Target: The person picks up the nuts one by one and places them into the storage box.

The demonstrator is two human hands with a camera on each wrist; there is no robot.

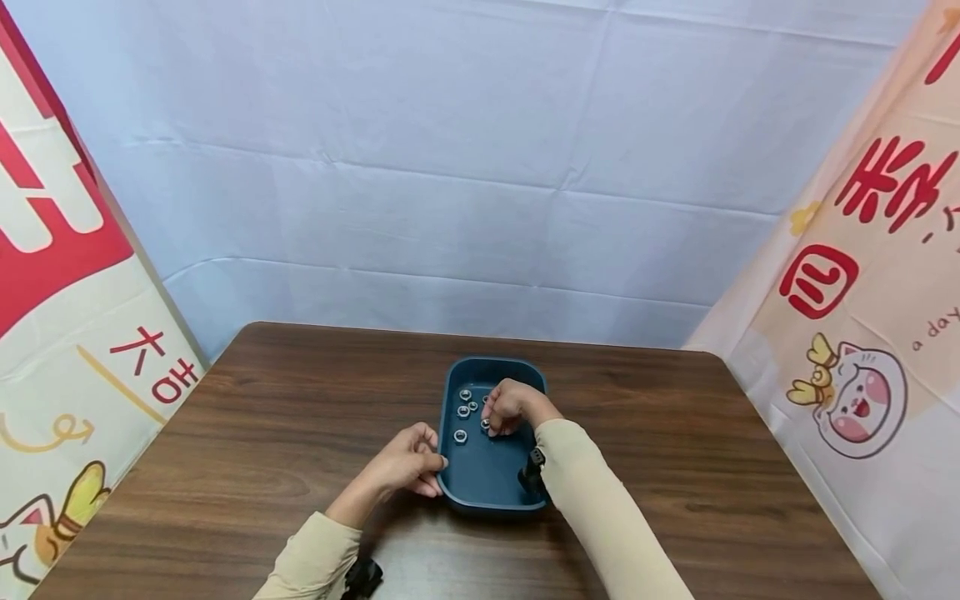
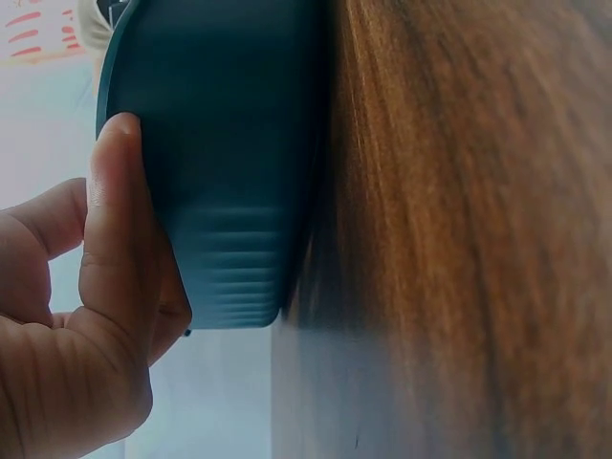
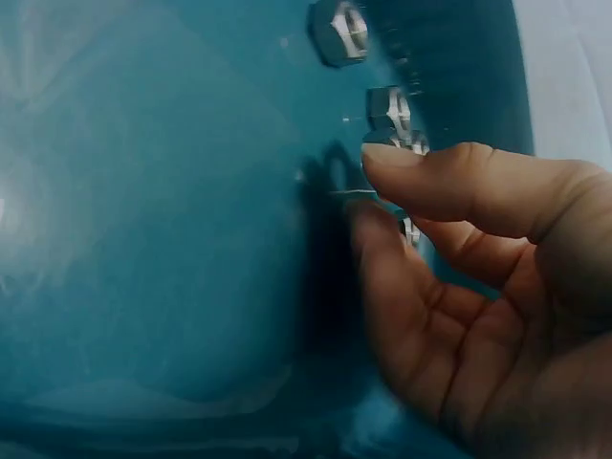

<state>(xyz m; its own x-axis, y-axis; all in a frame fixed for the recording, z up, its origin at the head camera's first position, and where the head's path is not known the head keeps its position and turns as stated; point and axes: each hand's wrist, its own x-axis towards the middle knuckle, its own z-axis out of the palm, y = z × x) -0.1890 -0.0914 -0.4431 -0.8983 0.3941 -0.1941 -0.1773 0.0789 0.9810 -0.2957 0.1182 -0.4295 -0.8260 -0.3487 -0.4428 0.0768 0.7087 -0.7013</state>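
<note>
A dark blue plastic bin stands on the table with several metal hex nuts inside, mostly along its left side. My left hand holds the bin's left edge, its thumb at the rim and other fingers against the outer wall. In the left wrist view, a fingertip presses at the rim. Inside the bin, my right hand reaches down with thumb and forefinger pinching a nut. The right wrist view shows this pinch blurred, with other nuts lying close beyond it.
The brown wooden table extends on both sides of the bin. A pale cloth hangs behind the table, and printed cloths hang at the left and right.
</note>
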